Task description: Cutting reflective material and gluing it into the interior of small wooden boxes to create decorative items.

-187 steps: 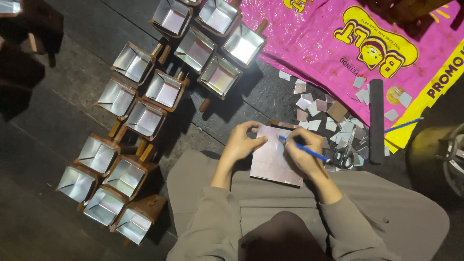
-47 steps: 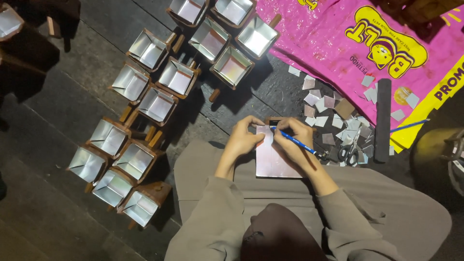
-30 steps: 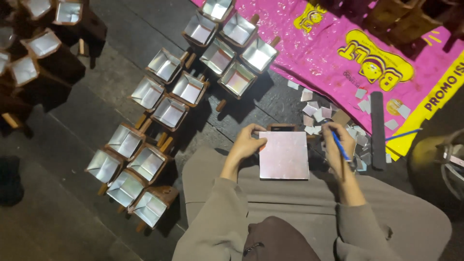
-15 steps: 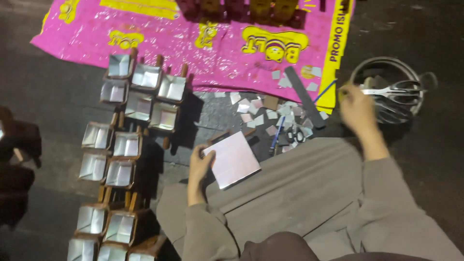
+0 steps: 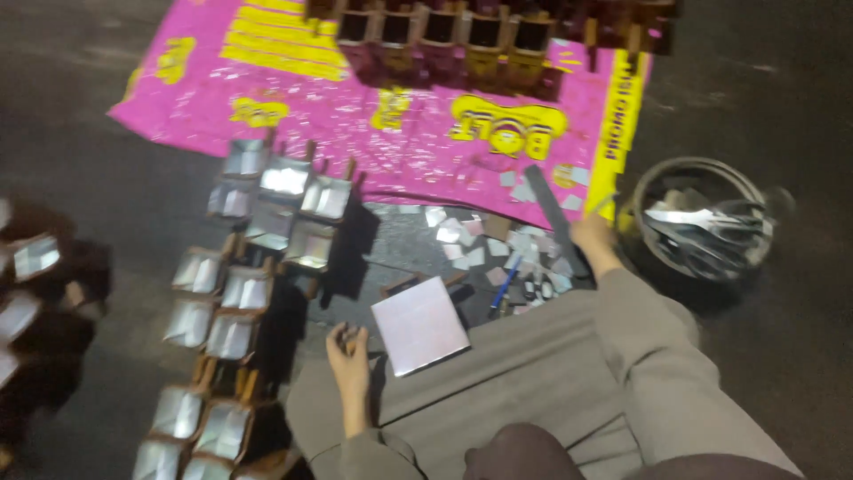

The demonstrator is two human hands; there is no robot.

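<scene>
A pale pink square sheet (image 5: 420,325) is seen lying on the person's lap, tilted, with its near left corner just beside the left hand (image 5: 349,361). The left hand is rested on the grey trouser leg (image 5: 533,373), fingers curled loosely; whether anything is pinched in it cannot be told, as the view is blurred. The right hand (image 5: 593,233) is stretched out to the far right, near a dark flat strip (image 5: 553,213) and the yellow edge of a pink plastic sheet (image 5: 355,116) spread on the floor; its fingers are hidden by blur, so the grip cannot be told. A blue pen (image 5: 505,286) is seen lying on the floor just past the knee, among small cut squares of paper (image 5: 471,240). Further right, a round basket (image 5: 702,227) with shiny scraps in it is set on the dark floor (image 5: 800,338). To the left, rows of small open boxes with silvery lining (image 5: 258,231) are laid out, running from far to near. Along the far edge of the pink plastic sheet, a row of brown boxes (image 5: 462,31) is stood
</scene>
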